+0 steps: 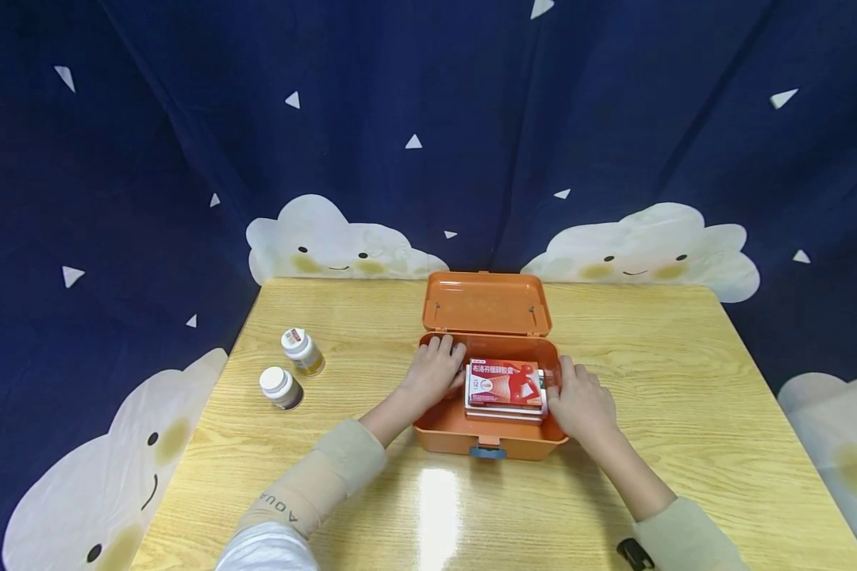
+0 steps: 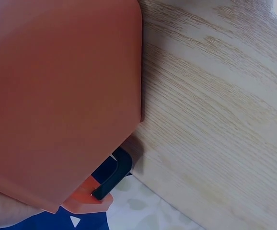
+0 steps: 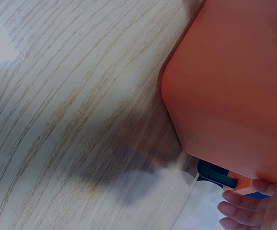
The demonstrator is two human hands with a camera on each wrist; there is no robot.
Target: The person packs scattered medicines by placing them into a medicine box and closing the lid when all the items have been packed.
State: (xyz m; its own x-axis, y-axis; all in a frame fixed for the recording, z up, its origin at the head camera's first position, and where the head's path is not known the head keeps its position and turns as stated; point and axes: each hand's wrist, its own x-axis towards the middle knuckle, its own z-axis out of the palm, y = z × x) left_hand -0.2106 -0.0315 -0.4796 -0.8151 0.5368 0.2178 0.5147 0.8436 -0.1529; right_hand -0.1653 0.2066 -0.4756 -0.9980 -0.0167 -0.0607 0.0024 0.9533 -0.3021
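Note:
An orange storage box (image 1: 446,440) stands on the table with its lid (image 1: 486,305) tilted back. Inside lies a stack of medicine boxes, topped by a red and white medicine box (image 1: 503,384). Over the left wall my left hand (image 1: 432,374) reaches in, its fingers beside the stack's left side; whether they touch it cannot be told. My right hand (image 1: 584,403) lies across the right wall, thumb side near the stack. In the right wrist view, extended fingers (image 3: 241,211) show beside the box's outer wall. In the left wrist view, the wall hides most of the left hand.
Two white-capped pill bottles, a yellowish bottle (image 1: 303,352) and a dark bottle (image 1: 282,388), stand at the table's left. A blue latch (image 1: 487,453) is on the box front. Behind the wooden table (image 1: 685,412) hangs a dark blue curtain (image 1: 371,95).

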